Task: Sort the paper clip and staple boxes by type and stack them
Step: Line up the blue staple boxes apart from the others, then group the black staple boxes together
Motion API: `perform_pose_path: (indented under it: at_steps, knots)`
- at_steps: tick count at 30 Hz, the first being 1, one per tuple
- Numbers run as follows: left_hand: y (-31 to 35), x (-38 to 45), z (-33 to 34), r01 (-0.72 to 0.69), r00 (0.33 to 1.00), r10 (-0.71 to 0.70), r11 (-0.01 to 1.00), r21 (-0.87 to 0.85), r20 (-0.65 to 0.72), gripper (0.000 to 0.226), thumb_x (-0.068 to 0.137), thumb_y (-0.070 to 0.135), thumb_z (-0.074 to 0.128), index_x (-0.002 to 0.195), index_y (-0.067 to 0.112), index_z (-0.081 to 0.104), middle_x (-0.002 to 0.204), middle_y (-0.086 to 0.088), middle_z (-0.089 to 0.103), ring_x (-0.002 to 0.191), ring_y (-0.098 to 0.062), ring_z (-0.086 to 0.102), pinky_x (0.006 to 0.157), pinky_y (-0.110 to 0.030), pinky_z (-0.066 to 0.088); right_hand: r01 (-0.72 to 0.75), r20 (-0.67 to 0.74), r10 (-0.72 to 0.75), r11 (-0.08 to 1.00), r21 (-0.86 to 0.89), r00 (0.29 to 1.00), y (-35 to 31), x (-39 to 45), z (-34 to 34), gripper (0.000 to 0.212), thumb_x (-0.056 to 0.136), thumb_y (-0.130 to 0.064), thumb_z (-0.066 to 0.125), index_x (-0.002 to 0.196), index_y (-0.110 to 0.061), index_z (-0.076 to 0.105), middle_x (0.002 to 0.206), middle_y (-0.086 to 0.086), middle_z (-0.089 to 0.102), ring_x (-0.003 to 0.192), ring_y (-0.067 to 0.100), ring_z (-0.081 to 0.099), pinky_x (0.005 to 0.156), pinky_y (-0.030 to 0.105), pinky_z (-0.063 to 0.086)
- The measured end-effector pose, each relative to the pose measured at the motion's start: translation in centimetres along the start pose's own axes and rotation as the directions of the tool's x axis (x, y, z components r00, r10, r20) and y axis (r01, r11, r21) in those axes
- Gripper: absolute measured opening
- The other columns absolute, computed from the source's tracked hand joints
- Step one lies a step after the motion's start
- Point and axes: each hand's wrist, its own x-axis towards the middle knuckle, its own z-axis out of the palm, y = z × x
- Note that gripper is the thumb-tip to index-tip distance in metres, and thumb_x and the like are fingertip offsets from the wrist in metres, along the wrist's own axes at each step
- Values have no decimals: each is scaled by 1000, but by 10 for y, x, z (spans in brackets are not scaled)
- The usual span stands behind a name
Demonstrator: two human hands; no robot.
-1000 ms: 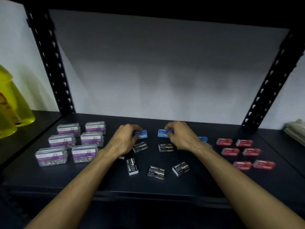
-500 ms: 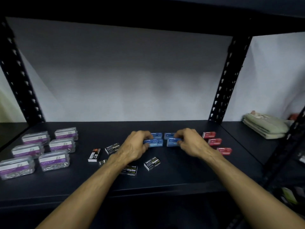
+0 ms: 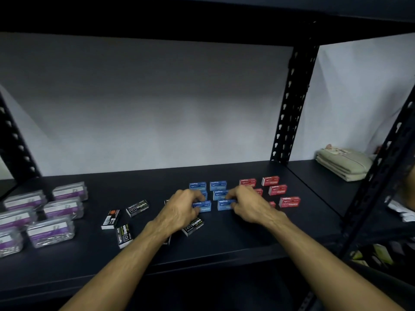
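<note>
On the dark shelf (image 3: 235,241) several blue staple boxes (image 3: 218,185) lie in two columns at the middle. My left hand (image 3: 182,209) pinches the nearest blue box of the left column (image 3: 205,206). My right hand (image 3: 249,205) pinches the nearest blue box of the right column (image 3: 224,204). Several red staple boxes (image 3: 277,190) lie to the right, partly hidden by my right hand. Black staple boxes (image 3: 137,207) are scattered left of my left hand and under my wrist. Clear paper clip boxes with purple labels (image 3: 50,231) sit grouped at the far left.
A black perforated upright (image 3: 289,113) stands behind the red boxes. Folded pale green cloth (image 3: 343,163) lies on the neighbouring shelf to the right. Another slanted upright (image 3: 381,176) borders the right side. The shelf's front edge runs just under my forearms.
Both hands carried their blue boxes rightward and set them down in front of the other blue boxes. The view turned right, so the paper clip boxes slid to the left edge.
</note>
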Motion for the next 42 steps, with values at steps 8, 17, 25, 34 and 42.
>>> perform_pose_path:
  at_steps: [8, 17, 25, 34, 42]
  knots:
    - [-2, -1, 0, -17, 1000, 17, 1000, -12, 8, 25, 88, 14, 68, 110, 27, 68, 110, 5, 70, 96, -12, 67, 88, -35, 56, 14, -21, -14, 1000, 6, 1000, 0, 0, 2, 34, 93, -1, 55, 125, -7, 63, 136, 6, 59, 122, 20, 57, 100, 26, 42]
    - [-7, -5, -12, -21, 999, 20, 999, -35, -38, 34, 89, 24, 70, 122, 26, 64, 98, 10, 66, 80, -4, 60, 73, -17, 45, 24, -42, -26, 999, -44, 999, -2, 1, -2, 36, 87, -6, 62, 122, -11, 65, 125, 4, 64, 109, 18, 62, 93, 27, 50]
    - [-41, -18, -68, 67, 986, -69, 998, -21, -153, 26, 90, 25, 68, 116, 23, 68, 92, 8, 68, 86, -9, 65, 79, -23, 51, 62, -141, -80, 990, -129, 987, -25, 11, -11, 34, 89, -12, 62, 123, -13, 63, 118, 5, 60, 104, 22, 61, 88, 30, 52]
    - [-93, -38, -100, 192, 973, -183, 980, 54, -138, 34, 85, 29, 74, 117, 21, 68, 92, 9, 68, 85, -8, 64, 77, -24, 51, 277, -117, -292, 952, -127, 949, -79, 42, 21, 33, 92, -11, 57, 125, -15, 63, 115, 4, 56, 108, 19, 54, 83, 21, 40]
    - [-110, -45, -92, 220, 973, -209, 969, 115, -94, 37, 84, 34, 74, 118, 22, 68, 95, 9, 68, 88, -10, 64, 81, -25, 51, 351, 59, -347, 907, -234, 936, -106, 67, 46, 45, 92, -16, 54, 137, -20, 55, 127, 7, 57, 117, 26, 49, 97, 39, 42]
